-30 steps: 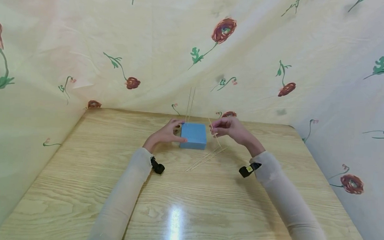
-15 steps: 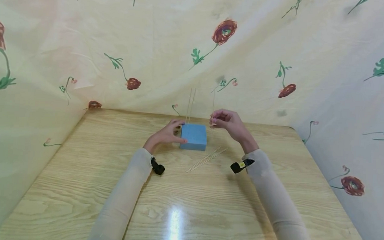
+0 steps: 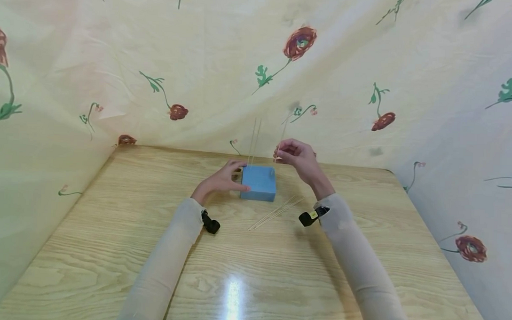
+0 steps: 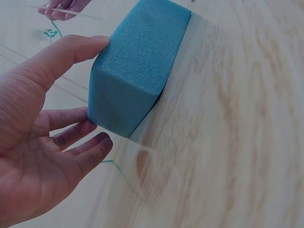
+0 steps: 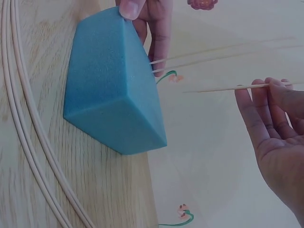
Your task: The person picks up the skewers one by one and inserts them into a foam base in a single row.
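Observation:
A blue foam block (image 3: 259, 182) lies on the table with two thin wooden skewers (image 3: 252, 141) standing up from its far left part. My left hand (image 3: 221, 178) grips the block's left end, thumb at the near side and forefinger at the far side, as the left wrist view shows (image 4: 47, 114). Between thumb and fingertips, my right hand (image 3: 299, 160) pinches another skewer (image 5: 213, 90). That skewer is held nearly upright above the block's far right corner, its pointed lower tip a short way off the top face in the right wrist view.
Several loose skewers (image 3: 275, 214) lie slantwise on the wooden table (image 3: 109, 249), in front of the block and to its right. A flower-patterned cloth (image 3: 217, 60) hangs behind the table and along both sides.
My right hand has lifted its skewer from near the loose ones, turned it upright and moved it left and back over the block. My left hand stays on the block.

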The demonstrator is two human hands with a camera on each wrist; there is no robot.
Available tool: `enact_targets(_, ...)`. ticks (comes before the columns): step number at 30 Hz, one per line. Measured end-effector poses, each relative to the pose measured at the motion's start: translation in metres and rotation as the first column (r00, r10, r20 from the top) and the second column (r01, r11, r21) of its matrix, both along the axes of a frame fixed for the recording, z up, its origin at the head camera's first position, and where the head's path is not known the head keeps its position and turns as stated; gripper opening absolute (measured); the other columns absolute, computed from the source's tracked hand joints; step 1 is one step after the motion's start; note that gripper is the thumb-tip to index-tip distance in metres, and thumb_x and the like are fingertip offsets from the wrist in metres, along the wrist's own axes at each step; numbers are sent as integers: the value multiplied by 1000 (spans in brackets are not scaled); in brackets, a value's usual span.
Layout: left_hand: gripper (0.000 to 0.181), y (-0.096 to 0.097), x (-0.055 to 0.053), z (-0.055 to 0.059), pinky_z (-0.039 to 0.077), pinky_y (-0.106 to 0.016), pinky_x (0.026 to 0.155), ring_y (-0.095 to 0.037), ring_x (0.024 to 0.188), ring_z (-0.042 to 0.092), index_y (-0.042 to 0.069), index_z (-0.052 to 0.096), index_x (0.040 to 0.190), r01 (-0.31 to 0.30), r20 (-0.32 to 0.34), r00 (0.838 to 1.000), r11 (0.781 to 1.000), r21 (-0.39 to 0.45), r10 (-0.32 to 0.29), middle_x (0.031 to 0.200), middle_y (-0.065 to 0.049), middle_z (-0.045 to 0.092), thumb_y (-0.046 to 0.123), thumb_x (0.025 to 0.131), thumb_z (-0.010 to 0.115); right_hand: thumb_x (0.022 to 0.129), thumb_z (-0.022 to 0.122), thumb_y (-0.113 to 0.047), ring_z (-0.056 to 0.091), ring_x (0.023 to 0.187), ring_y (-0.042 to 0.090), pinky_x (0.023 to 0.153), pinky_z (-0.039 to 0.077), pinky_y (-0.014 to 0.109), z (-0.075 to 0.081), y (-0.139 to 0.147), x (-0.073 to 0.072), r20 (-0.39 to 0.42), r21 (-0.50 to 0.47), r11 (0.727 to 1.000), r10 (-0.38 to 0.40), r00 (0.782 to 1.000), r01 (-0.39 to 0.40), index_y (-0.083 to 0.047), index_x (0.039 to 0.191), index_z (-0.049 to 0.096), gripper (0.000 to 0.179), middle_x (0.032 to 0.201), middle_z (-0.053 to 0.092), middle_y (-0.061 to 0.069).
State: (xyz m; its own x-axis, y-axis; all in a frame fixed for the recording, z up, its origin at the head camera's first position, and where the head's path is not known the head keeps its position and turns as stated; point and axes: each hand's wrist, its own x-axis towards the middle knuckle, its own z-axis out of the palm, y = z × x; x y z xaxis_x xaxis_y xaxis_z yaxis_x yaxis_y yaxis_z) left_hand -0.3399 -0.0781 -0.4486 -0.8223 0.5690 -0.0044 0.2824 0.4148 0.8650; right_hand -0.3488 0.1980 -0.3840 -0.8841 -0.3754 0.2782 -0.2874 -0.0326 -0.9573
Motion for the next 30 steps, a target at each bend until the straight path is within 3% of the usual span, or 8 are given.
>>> enact_targets(11,88,0,1,2,33,-58,119,-38,150,28,8,27,162,7,-12,1000,1000,-6,-7,164,-17,16,22,92,78,97,65,3,70,89,19,84,62,32,-6,-22,-9,-18,-65,998,-11,1000,10,3,103,65,6,97,70,5)
enact_targets(17,87,0,0,0,33,-57,120,-38,149,29,8,28,161,8,-23,1000,1000,-10,-8,164,-17,17,22,91,78,97,64,3,71,91,26,84,63,32,-6,-32,-10,-39,-38,999,-32,999,31,5,104,64,7,97,69,5)
enact_targets(22,88,-1,0,0,33,-57,120,-38,149,30,7,28,161,12,-27,1000,1000,-7,-12,163,-18,18,23,91,78,97,64,5,71,89,21,84,63,32,-7,-39,-11,-48,-25,999,-34,998,33,12,107,60,13,96,68,5)
enact_targets(25,88,-1,0,0,34,-56,120,-38,148,31,6,28,161,11,-28,1000,1000,-7,-11,163,-17,19,23,91,78,97,64,5,71,88,21,85,63,35,-7,-42,-13,-46,-23,999,-37,998,36,12,107,60,13,95,68,6)
enact_targets(30,87,-1,-1,-1,35,-54,120,-35,148,32,11,29,161,0,-33,999,1000,-24,-1,163,-15,20,25,91,78,96,65,3,70,89,27,91,59,50,-10,-46,-16,-47,-6,999,-53,997,53,10,105,61,12,93,68,5)
